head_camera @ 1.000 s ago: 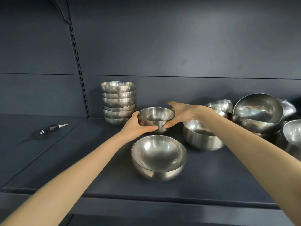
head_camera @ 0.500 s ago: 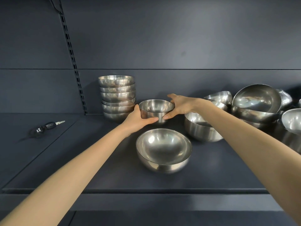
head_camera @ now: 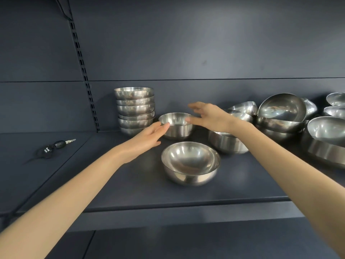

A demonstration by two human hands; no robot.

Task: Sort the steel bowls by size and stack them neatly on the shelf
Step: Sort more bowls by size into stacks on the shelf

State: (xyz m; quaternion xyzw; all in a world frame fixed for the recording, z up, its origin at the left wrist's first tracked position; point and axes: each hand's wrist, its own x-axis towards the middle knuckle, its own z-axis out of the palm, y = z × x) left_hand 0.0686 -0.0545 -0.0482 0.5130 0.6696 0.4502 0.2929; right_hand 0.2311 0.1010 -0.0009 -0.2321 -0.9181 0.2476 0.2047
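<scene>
Dark grey shelf (head_camera: 130,186), matching back panel (head_camera: 205,43), slotted upright (head_camera: 82,71) at left, soft glare.

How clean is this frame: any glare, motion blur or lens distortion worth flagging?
Head view: soft bright reflections inside the front bowl, no blown-out glare; head view: the right hand smears slightly at its fingertips, the left hand is sharper; head view: the wide-angle lens tilts the slotted rail and stretches the bowls at the right edge; the key fob label is too soft to read.
</scene>
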